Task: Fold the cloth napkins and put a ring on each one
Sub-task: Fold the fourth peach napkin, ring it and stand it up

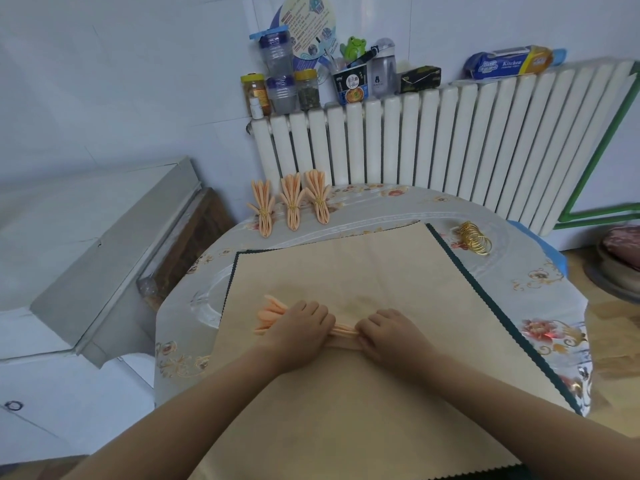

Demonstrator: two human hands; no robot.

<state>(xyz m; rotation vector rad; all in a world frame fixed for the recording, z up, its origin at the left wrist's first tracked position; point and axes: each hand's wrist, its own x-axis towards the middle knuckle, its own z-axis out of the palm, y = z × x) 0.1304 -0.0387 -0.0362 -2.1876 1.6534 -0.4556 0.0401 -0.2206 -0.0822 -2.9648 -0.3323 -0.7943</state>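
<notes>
Here, pleated napkin (341, 332) in both hands.

Soft, even daylight fills the room, cool on the white wall (121, 81), with barely any shadows. Wide-angle distortion bends the radiator (450, 133) and desk (540, 282) edges (corners look slightly smeared); the centre stays fairly sharp.

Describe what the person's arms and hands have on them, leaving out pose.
Both forearms are bare as far as the frame shows: no sleeves or gloves visible. The left hand and right hand show no rings, watch or bracelets that I can make out.
</notes>
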